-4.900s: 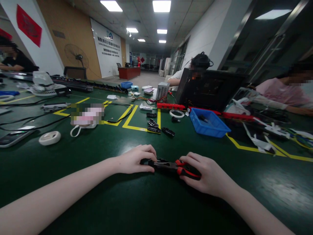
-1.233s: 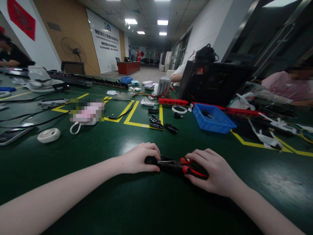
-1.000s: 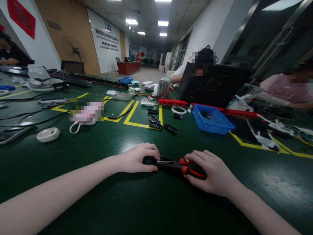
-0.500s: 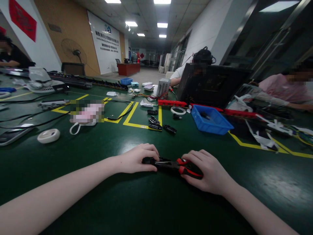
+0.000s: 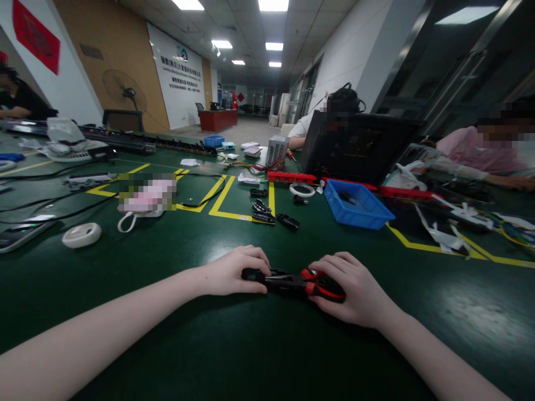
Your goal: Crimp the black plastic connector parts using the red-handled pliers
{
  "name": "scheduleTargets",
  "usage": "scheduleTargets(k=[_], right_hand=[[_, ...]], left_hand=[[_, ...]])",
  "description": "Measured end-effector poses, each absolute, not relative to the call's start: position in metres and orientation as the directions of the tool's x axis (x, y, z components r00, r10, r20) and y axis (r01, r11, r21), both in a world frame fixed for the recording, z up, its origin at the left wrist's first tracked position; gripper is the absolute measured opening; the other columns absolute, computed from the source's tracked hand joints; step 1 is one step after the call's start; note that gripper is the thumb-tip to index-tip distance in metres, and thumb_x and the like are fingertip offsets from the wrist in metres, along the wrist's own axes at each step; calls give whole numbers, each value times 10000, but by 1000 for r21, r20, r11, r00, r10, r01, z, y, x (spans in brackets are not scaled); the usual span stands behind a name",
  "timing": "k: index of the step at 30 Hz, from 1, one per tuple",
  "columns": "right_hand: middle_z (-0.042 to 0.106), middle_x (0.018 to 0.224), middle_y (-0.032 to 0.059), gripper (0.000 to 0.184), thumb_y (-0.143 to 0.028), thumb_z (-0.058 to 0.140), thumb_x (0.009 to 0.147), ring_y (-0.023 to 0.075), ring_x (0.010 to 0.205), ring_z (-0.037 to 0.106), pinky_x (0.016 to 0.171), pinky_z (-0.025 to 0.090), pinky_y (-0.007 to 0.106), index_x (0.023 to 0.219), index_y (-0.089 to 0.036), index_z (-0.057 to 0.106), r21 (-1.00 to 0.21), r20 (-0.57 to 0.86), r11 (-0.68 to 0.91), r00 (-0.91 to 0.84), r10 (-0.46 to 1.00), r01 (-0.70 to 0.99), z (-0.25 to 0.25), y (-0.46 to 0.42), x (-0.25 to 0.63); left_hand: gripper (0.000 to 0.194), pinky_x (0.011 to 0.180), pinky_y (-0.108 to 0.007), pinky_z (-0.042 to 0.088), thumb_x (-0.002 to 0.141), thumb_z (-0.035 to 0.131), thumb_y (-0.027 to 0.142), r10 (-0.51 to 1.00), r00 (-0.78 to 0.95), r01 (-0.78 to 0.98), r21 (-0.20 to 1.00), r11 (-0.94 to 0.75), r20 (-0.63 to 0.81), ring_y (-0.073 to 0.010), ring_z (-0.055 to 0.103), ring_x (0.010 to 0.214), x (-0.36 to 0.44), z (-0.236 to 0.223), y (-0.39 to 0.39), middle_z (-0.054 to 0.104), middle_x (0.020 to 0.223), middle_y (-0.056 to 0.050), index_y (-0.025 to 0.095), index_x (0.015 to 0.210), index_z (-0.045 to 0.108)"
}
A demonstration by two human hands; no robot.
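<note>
My right hand (image 5: pixel 353 287) is closed around the red-and-black handles of a pair of pliers (image 5: pixel 297 282) lying low over the green table (image 5: pixel 234 345). The plier jaws point left and meet a small black part (image 5: pixel 249 274). My left hand (image 5: pixel 234 270) is curled over that black part and pins it against the table, so most of it is hidden under my fingers. Both forearms rest on the table.
Several small black connectors (image 5: pixel 267 213) lie by the yellow floor-tape lines beyond my hands. A blue bin (image 5: pixel 355 205), a white tape roll (image 5: pixel 81 234), cables, a phone (image 5: pixel 19 236) and a black monitor (image 5: pixel 359 146) stand farther off. Other people sit at the far left and right.
My hands have stayed together on the pliers and the black part. Only the view has shifted slightly.
</note>
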State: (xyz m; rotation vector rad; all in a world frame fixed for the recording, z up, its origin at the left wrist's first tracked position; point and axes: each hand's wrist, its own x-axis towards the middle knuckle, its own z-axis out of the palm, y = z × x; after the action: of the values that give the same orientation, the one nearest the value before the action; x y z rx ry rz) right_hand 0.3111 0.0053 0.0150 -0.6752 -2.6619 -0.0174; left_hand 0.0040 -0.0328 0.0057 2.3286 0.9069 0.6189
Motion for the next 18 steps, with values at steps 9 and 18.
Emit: scheduleTargets(k=[9,18], right_hand=[[714,984,83,392,-336,680,819,222,835,667,805,505,408,1162,-188,562,-66,476,904,-783,401,423,13,5,309],[707,966,76,352,-339,681,818,217,824,664,815,490,414,1115,-194,560,-33,454,905,-800,393,425,15,3,311]], left_hand=[[171,925,-356,433,898,716,304,712,663,452,636,-625,229,-228,588,1050,5,4,-33,632,1116,-59,189,1020,687],[182,926,-354,433,889,732,295,712,665,454,634,-626,227,-220,584,1053,4,3,-32,626,1118,-48,192,1030,682]])
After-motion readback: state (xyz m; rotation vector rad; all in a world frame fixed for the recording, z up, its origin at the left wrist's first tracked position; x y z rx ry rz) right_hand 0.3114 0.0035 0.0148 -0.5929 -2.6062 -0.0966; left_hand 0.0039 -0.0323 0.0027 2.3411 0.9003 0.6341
